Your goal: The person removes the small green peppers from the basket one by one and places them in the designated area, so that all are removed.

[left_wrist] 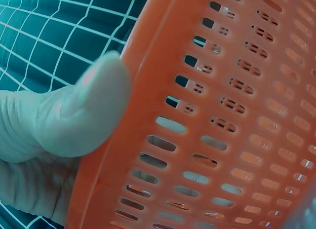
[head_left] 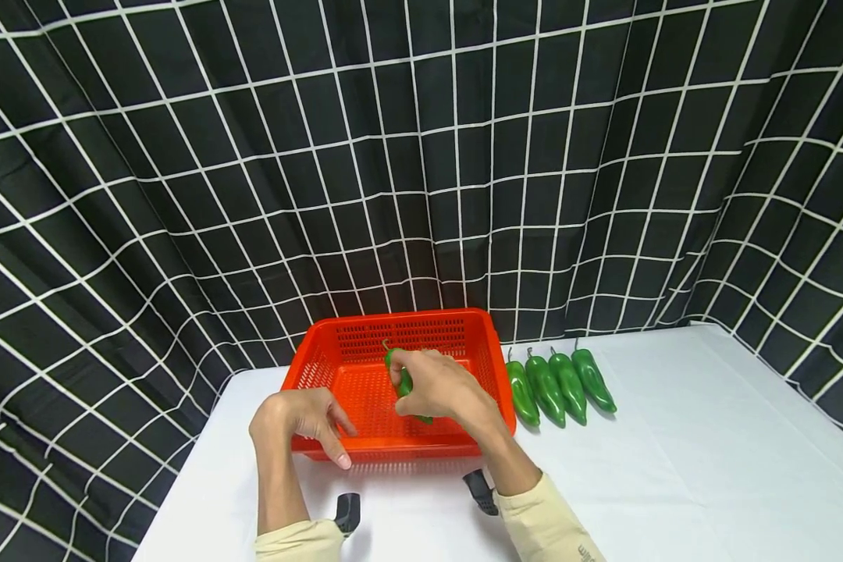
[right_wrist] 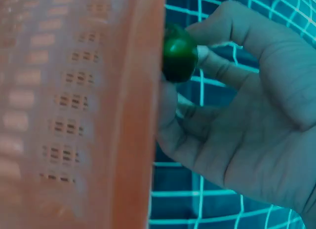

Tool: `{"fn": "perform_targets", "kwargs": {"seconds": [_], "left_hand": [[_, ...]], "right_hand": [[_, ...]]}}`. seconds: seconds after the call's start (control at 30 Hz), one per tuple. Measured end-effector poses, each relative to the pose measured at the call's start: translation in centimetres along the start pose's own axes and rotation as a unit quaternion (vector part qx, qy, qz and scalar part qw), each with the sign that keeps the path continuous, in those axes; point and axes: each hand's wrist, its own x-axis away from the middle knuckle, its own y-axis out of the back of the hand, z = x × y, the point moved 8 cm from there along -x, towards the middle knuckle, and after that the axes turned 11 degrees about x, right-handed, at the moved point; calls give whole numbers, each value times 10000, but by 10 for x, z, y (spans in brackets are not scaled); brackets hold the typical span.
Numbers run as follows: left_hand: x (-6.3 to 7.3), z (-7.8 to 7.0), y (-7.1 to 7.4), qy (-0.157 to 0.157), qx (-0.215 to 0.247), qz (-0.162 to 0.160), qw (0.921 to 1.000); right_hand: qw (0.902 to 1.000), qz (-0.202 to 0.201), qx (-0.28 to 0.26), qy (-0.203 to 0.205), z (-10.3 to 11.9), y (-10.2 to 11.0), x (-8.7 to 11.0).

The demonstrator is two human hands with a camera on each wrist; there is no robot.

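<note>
My right hand (head_left: 432, 382) holds a green chili pepper (head_left: 405, 382) between thumb and fingers, inside the outline of the red plastic basket (head_left: 499, 375). The pepper's stem points toward the back wall. In the right wrist view, the rounded end of this pepper (right_wrist: 178, 54) shows past the basket rim, with fingers about it. At the front left corner, my left hand (head_left: 309, 417) grips the basket's rim. Its thumb (left_wrist: 94, 108) lies over the outer side of the rim in the left wrist view, while the other fingers reach over to the inside.
Several green peppers (head_left: 562, 386) lie side by side on the white tablecloth (head_left: 709, 445), right of the basket. Black cloth with a white grid (head_left: 457, 156) hangs behind and at both sides. Each wrist carries a small black camera (head_left: 347, 513).
</note>
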Motion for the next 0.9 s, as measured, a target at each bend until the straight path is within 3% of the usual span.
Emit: {"fn": "perform_targets", "kwargs": {"seconds": [0.4, 0.9], "left_hand": [[0, 0, 0, -133, 21, 59, 9999], [0, 1, -2, -137, 267, 82, 9995]], "right_hand": [[9966, 71, -775, 269, -31, 34, 16], [9981, -399, -454, 113, -88, 78, 38]]}}
